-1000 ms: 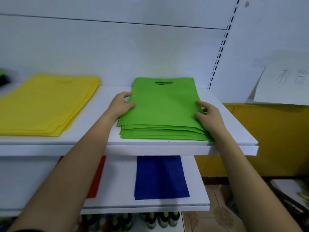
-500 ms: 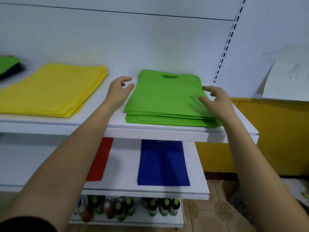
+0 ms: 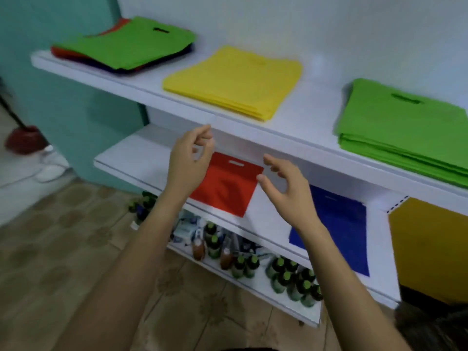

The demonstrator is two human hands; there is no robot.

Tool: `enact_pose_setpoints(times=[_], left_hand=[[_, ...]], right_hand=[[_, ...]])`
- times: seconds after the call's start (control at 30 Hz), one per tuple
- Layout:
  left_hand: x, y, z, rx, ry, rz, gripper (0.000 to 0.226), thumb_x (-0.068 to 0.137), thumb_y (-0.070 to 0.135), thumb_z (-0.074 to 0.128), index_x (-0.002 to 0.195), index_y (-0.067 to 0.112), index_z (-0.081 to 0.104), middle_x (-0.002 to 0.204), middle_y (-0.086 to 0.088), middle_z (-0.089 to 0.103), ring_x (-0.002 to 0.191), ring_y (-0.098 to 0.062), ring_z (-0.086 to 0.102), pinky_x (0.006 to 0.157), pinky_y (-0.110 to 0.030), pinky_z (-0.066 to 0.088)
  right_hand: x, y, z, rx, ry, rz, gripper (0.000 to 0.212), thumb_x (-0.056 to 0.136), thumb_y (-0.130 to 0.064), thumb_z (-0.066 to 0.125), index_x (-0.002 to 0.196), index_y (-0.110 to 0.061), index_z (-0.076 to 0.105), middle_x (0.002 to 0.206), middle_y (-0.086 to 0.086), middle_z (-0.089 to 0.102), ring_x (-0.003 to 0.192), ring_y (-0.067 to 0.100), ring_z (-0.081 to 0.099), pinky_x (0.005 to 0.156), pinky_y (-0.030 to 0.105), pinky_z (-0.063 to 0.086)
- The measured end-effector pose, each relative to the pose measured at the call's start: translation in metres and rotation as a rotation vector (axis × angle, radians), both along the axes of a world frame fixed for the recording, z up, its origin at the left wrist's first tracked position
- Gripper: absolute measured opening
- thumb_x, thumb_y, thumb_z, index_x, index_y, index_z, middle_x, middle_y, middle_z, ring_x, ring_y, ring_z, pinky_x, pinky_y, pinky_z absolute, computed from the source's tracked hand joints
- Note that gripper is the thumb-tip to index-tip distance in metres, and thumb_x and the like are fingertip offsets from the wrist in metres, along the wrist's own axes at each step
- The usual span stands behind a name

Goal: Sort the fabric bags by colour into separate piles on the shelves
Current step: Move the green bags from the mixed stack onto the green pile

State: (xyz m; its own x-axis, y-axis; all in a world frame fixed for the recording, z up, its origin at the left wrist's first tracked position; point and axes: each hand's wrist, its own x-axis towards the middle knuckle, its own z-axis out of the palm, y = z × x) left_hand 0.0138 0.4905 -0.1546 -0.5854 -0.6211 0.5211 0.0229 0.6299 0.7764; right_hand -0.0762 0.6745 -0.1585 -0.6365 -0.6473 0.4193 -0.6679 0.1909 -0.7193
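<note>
Centrally, left hand (image 3: 187, 160): fingers (image 3: 205, 129) loosely curled, empty.
Right hand (image 3: 291, 196): fingers spread, relaxed, empty.
Green pile (image 3: 405, 130): flat matte fabric rectangles, right edge.
Yellow pile (image 3: 235, 79): neat, upper centre.

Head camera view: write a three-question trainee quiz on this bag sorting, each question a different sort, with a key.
1. True or false: the left hand and the right hand each hold a bag.
2. Which colour lies on top of the mixed pile at the left end of the top shelf? A yellow, B green, C blue.
3. Fill in: the middle shelf carries one ___ bag and one ___ bag.

Key
1. False: both hands are empty, raised in front of the shelves.
2. B.
3. The red bag and the blue bag.
</note>
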Motion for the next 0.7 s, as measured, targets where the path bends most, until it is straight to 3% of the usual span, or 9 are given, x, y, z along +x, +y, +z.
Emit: enact_pose_setpoints(times=[0.13,0.3,0.37,0.53,0.63,0.7], left_hand=[[0.083,-0.05,-0.058,0.097,-0.072,0.123,0.032,0.092,0.017,0.052,0.123,0.01,0.053,0.106,0.002,0.058,0.094,-0.012,0.053,0.08,-0.021,0.042],[0.172,-0.104,-0.104,0.229,-0.203,0.256,0.036,0.093,0.014,0.051,0.127,0.003,0.049,0.108,-0.012,0.06,0.093,-0.016,0.053,0.085,-0.034,0.046],[0.205,-0.117,-0.113,0.275,-0.243,0.309,0.037,0.093,0.014,0.051,0.129,0.002,0.047,0.108,-0.014,0.06,0.091,-0.016,0.052,0.084,-0.03,0.044],[0.27,-0.153,-0.129,0.337,-0.268,0.43,0.038,0.094,0.017,0.05,0.13,0.005,0.047,0.102,-0.002,0.053,0.09,-0.012,0.049,0.08,-0.024,0.043],[0.289,-0.177,-0.132,0.338,-0.262,0.495,0.037,0.094,0.017,0.05,0.129,0.005,0.047,0.101,0.0,0.051,0.09,-0.011,0.048,0.069,-0.003,0.037],[0.291,-0.195,-0.128,0.339,-0.237,0.5,0.037,0.094,0.017,0.05,0.129,0.005,0.047,0.101,0.001,0.052,0.092,-0.011,0.049,0.071,-0.002,0.036]], right_hand=[[0.064,-0.064,-0.049,0.076,-0.116,0.062,0.04,0.089,-0.023,0.06,0.128,-0.016,0.052,0.124,-0.001,0.056,0.111,0.017,0.053,0.099,0.037,0.042],[0.14,-0.134,-0.099,0.167,-0.256,0.201,0.042,0.09,-0.023,0.059,0.13,-0.016,0.049,0.128,0.002,0.054,0.113,0.014,0.051,0.099,0.03,0.042],[0.165,-0.159,-0.111,0.219,-0.269,0.256,0.045,0.09,-0.024,0.059,0.132,-0.014,0.047,0.133,0.005,0.051,0.115,0.014,0.049,0.095,0.02,0.038],[0.214,-0.212,-0.122,0.267,-0.28,0.399,0.049,0.091,-0.024,0.057,0.137,-0.017,0.041,0.133,0.004,0.049,0.108,0.013,0.05,0.089,0.02,0.039],[0.229,-0.239,-0.123,0.266,-0.268,0.458,0.05,0.091,-0.021,0.058,0.137,-0.012,0.041,0.129,0.006,0.051,0.103,0.009,0.048,0.089,0.019,0.04],[0.231,-0.257,-0.123,0.27,-0.265,0.478,0.05,0.091,-0.022,0.058,0.138,-0.014,0.041,0.126,0.003,0.052,0.101,0.01,0.049,0.089,0.021,0.041]])
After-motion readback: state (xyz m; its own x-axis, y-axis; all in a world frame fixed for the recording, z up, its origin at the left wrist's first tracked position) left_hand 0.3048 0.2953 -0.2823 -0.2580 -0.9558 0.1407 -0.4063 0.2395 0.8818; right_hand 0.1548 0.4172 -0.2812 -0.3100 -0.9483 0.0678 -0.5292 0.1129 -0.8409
